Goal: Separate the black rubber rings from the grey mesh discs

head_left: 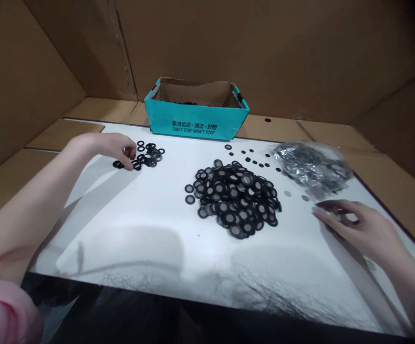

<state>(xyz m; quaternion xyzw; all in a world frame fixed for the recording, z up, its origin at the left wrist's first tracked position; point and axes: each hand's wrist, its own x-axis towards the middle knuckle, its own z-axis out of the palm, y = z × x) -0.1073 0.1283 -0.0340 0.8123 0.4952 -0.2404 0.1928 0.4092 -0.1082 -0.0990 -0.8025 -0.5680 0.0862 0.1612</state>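
Over the left of the white table, my left hand [117, 149] has its fingers curled and pressed together among loose black rings [153, 155]. A black ring [136, 165] shows at its fingertips. Off to the right, my right hand [357, 222] has thumb and forefinger nearly together in a pinch; whatever is between them is too small to make out. Flat grey discs [305, 198] lie just beyond those fingertips. Between my hands sits a large pile of black rings with grey centres [234, 196].
A turquoise box [196, 119] with dark pieces inside stands open at the back. A clear plastic bag [313, 167] of dark pieces lies at the right. Several small black discs [254, 162] are scattered between bag and pile. Cardboard walls [275, 57] surround the white table [146, 210].
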